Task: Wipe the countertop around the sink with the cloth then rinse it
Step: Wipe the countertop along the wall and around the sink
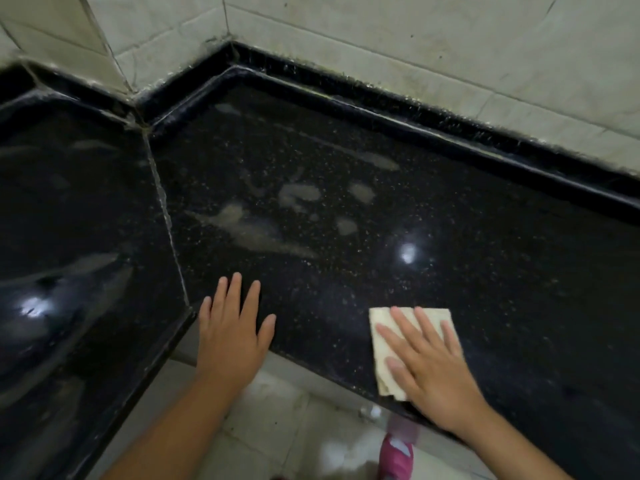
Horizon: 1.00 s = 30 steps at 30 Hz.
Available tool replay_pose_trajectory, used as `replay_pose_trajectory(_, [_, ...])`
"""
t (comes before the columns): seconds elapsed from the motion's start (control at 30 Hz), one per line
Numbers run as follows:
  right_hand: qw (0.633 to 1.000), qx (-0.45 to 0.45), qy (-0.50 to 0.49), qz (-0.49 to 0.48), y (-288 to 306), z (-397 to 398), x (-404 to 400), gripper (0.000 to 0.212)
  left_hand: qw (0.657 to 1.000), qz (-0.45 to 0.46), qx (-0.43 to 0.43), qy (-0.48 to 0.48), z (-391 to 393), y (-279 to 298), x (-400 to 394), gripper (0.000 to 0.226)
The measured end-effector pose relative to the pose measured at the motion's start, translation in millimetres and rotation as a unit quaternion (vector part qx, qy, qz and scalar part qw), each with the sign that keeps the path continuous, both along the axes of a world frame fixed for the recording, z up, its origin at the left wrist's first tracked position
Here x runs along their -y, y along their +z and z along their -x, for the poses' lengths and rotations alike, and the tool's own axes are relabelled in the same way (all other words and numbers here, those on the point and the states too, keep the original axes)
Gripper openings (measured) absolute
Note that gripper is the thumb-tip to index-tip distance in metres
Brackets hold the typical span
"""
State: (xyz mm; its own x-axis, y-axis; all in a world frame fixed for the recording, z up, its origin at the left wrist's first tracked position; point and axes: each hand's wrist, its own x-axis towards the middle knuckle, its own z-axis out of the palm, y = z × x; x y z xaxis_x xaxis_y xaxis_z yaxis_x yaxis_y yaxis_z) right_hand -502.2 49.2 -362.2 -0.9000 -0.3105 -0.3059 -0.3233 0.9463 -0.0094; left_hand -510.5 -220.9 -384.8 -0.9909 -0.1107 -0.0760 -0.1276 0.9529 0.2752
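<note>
- Now the right hand (429, 362) lies flat on the folded cloth (408, 344), fingers straight and spread, pressing it onto the dark speckled desk (346, 271) close to the front edge; its grip is released, with nothing curled round the cloth.
- The left hand (232, 327) rests flat on the bare stone beside the seam (166, 209), also released and holding nothing, well apart from the cloth.
- Pale smears (298, 195) sit farther back, between the hands and the raised back ledge (415, 123); they look like the dirt still to be taken.
- To wipe well, I would keep the palm over the middle of the cloth so that it does not slip out from under the fingers, and push in long overlapping strokes toward the smears.
- A corner of the cloth near the wrist hangs at the desk's front edge; drawing it fully onto the stone first should stop it bunching.
- The left hand looks well placed as a brace for reaching toward the tiled wall (381, 36).
- No sink shows, so rinsing cannot be planned from this view.
- Below the edge, the floor (277, 410) and a pink shoe (398, 459) show.
</note>
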Motion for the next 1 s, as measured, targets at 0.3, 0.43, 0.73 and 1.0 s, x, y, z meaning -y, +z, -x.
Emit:
replay_pose_trajectory(0.3, [0.966,0.018,-0.251,0.052,14.8,127.4,33.7,0.050,1.000,-0.021,-0.019,-0.007,0.2,-8.2,3.3,0.074])
replay_pose_trajectory(0.43, [0.987,0.042,-0.135,0.073,10.3,166.7,107.0,0.050,0.999,-0.008,-0.047,-0.001,0.9,-9.0,2.6,0.061])
replay_pose_trajectory(0.73, [0.992,-0.013,0.118,0.046,-5.8,26.5,89.4,0.052,0.996,-0.069,-0.055,-0.014,-0.1,-5.1,10.2,0.071])
replay_pose_trajectory(1.0, [0.992,0.011,-0.125,0.029,9.7,12.8,-13.2,0.081,0.995,0.051,-0.081,0.006,-10.7,7.9,54.3,0.060])
